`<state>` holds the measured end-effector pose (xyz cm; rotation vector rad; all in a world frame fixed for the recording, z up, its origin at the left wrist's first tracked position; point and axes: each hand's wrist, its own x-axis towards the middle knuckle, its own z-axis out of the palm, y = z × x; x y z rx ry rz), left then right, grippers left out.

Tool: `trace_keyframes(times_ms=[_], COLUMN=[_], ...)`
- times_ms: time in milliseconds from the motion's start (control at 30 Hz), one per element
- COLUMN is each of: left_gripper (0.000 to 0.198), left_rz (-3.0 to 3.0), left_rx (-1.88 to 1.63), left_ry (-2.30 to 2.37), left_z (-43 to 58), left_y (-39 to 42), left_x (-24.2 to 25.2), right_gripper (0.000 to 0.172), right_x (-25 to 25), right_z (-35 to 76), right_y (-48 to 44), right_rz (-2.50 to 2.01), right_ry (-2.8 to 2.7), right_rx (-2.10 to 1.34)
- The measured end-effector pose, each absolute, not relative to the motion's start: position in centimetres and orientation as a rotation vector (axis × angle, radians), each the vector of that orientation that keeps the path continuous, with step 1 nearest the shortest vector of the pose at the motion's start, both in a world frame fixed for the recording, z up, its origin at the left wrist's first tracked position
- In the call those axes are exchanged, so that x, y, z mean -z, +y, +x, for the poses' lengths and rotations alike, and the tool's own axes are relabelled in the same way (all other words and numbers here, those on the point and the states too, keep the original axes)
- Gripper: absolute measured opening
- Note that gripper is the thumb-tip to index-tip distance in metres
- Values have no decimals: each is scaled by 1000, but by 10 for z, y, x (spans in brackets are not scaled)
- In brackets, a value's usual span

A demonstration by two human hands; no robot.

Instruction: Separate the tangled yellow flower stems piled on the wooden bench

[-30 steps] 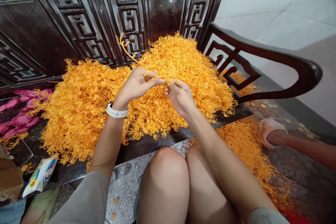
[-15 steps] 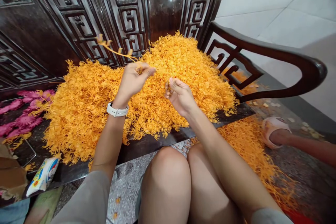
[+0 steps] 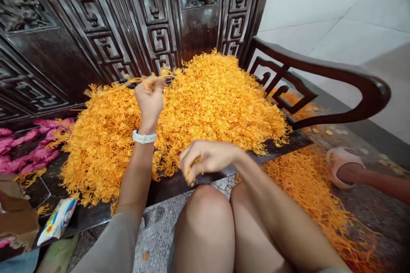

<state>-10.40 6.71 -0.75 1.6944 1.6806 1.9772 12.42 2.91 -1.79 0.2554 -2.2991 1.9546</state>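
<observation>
A large heap of orange-yellow flower-like pieces (image 3: 221,102) covers the dark wooden bench seat. My left hand (image 3: 150,98), with a white watch band at the wrist, is closed on a thin yellow stem (image 3: 134,80) above the back left of the heap. The stem is blurred. Low over the front edge of the bench, just above my knees, my right hand (image 3: 205,160) has its fingers curled round some small yellow pieces (image 3: 192,168).
Pink flowers (image 3: 32,149), a torn cardboard box (image 3: 19,213) and a white packet (image 3: 57,221) lie at the left. The carved bench back rises behind, with an armrest (image 3: 336,72) at the right. Orange strands (image 3: 317,187) cover the floor near another person's foot (image 3: 346,168).
My left hand has moved slightly left with the stem, which has swung lower. My right hand has come down and left, towards my knees. The view has shifted a little.
</observation>
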Motion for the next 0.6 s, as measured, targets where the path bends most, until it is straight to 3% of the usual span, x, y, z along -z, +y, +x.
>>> trace_keyframes(times_ms=[67,167,367,533,600], left_gripper=[49,46,40,40,41], left_rz=[1655,1728,1946,2113,2177], left_rx=[-2076,-2020,-1592,-1179,-1007], left_ry=[1723,1709,1604,1427,1374], left_z=[-127,-151,-147,-127,-118], left_y=[70,60,33,33,35], left_x=[4,-6,-17,-14,-12], right_gripper=[18,13,71,42,39], right_x=[17,20,35,33,32], right_z=[119,117,122,121,119], right_y=[19,25,62,59,56], right_rz=[235,-180,-855,-812,-763], right_ry=[-2375,-2070,-1421,-1390,-1462], right_rx=[-1947,-1791,-1323,-1335,-1337])
